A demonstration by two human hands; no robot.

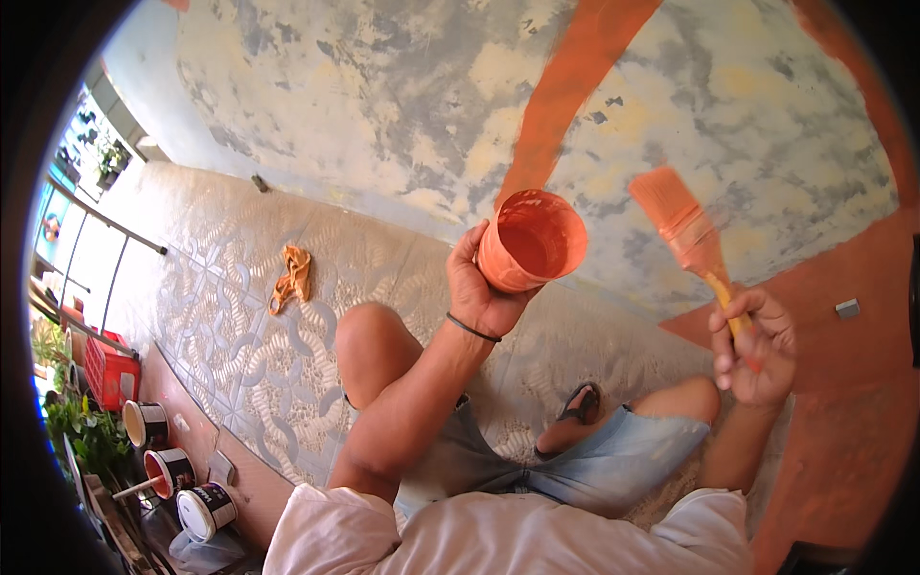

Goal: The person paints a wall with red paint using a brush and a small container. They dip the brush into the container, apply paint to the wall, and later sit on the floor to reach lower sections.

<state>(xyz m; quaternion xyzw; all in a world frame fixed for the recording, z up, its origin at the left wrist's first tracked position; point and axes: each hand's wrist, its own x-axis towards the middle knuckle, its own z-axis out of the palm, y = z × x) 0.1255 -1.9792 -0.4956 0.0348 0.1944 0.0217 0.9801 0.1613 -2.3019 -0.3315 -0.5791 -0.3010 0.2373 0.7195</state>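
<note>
My left hand (pixel 485 291) is wrapped around an orange paint-coated cup (pixel 496 253), tilted so its mouth faces me, with orange paint inside. In my right hand (pixel 762 352) is a flat paintbrush (pixel 693 241), held by its yellowish handle with the bristles up. Orange paint covers the brush's bristles and ferrule. Ahead stands a patchy grey, white and yellow wall (pixel 402 108), crossed by an orange painted stripe (pixel 568 93). The brush is in front of the wall; whether it touches cannot be told. More orange paint (pixel 826 287) covers the wall's lower right.
An orange cloth (pixel 293 277) lies on the patterned tile floor (pixel 237 345). Paint buckets (pixel 207 510), a red crate (pixel 115 370) and plants (pixel 90 438) stand at the left beside a metal railing (pixel 108 223). A small grey box (pixel 848 308) sits on the orange area.
</note>
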